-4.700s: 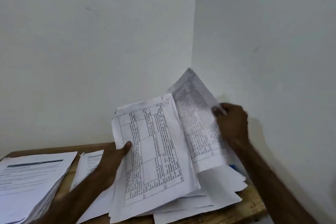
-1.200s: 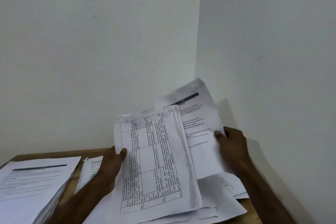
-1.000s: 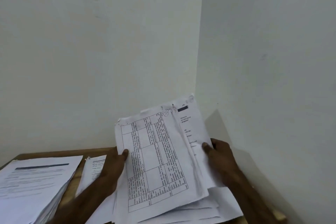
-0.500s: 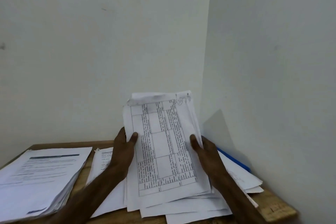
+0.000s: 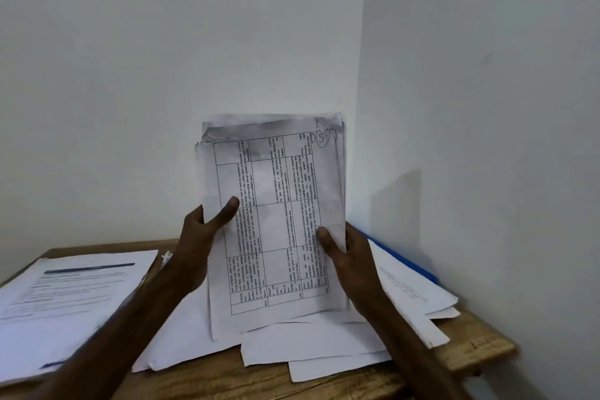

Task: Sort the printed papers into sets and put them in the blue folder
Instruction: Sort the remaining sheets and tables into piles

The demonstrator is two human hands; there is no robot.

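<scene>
White printed sheets form a bundle [image 5: 276, 221] held near upright above the wooden table [image 5: 480, 344], left hand [image 5: 198, 247] and right hand [image 5: 350, 256] each gripping a side edge, thumbs on the tabled front page. Loose papers [image 5: 311, 344] lie beneath; the blue folder [image 5: 402, 256] shows under them at the right wall.
</scene>
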